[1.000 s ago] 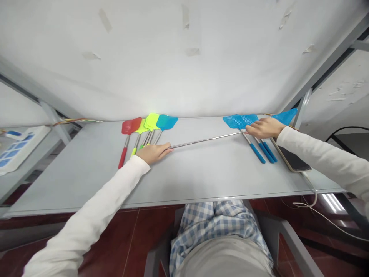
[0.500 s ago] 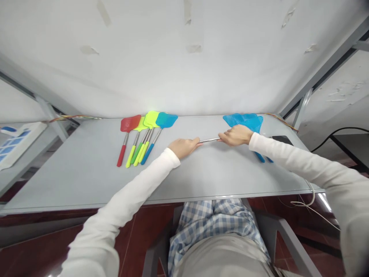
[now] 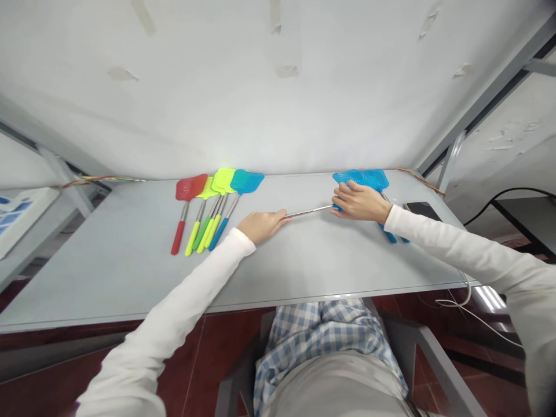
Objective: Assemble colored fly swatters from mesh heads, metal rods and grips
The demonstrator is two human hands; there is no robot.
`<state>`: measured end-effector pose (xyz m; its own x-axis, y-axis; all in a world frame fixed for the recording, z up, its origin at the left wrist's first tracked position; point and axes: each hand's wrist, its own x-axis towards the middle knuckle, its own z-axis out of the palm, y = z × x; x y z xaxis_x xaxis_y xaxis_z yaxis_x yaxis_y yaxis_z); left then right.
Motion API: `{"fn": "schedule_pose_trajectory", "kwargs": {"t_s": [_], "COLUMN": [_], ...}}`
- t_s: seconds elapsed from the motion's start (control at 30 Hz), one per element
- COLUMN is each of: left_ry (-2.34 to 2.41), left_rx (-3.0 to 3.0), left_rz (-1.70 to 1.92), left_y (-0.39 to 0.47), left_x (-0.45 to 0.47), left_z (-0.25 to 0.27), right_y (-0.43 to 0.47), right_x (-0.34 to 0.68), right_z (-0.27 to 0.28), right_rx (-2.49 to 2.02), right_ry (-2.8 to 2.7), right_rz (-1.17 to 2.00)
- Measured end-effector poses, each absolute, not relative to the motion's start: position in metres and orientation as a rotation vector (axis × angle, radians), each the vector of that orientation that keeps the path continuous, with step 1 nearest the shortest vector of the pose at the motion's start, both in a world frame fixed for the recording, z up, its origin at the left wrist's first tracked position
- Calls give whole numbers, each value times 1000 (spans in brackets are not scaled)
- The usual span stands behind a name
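Note:
A fly swatter's thin metal rod stretches between my two hands, low over the grey table. My left hand is closed round its left end and hides that end. At the right end, my right hand has its fingers wrapped over a blue part, mostly hidden beneath the palm. Just behind my right hand lie overlapping blue fly swatter heads, their blue handles showing under my wrist. Left of my left hand, a red fly swatter, several yellow-green ones and a blue one lie fanned out.
A dark phone lies on the table beside my right sleeve. The white wall rises at the table's back edge. Thin coloured wires run along the back corners. A white cable hangs at the front right.
My hands have moved apart and more of the rod shows between them. My left hand shifted left, and my right hand now spreads over the rod's blue end.

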<state>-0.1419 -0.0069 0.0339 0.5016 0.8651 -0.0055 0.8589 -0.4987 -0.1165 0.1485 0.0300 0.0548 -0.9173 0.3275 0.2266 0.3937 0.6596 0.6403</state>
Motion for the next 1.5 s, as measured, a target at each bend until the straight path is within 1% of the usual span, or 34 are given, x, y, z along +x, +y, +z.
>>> {"fn": "schedule_pose_trajectory", "kwargs": {"t_s": [0.1,0.2,0.47,0.77,0.87,1.1,1.3,1.4,1.5], "left_ry": [-1517,-1467,-1469,-1494,-1507,-1528,-1414,-1450,-1458], "left_rx": [-2631,-2606,-2680,-2768,-2747,-2701,-2658,-2649,-2725], "left_rz": [45,81,127,149,121,40,-123,-66,-18], "left_y": [-10,-12,-6,-3,-1,1,-8,-5,1], "left_x": [-143,-137,-114,-113,-119,-138,-101,-82,-81], "left_z": [35,36,27,21,25,35,28,27,27], "right_y": [33,37,40,38,35,32,28,30,34], "right_x": [154,151,133,120,116,123,114,109,113], "right_z": [62,64,67,51,50,43,49,51,46], "right_rx": [-506,-493,-719,-1002,-1014,-723,-678,-733,-795], "right_ry": [-2880,-3001,-3087,-3066,-3072,-2893,-2892,-2895,-2860], "right_rz": [-1022,-899,-796,-677,-677,-888,-806,-771,-810]}}
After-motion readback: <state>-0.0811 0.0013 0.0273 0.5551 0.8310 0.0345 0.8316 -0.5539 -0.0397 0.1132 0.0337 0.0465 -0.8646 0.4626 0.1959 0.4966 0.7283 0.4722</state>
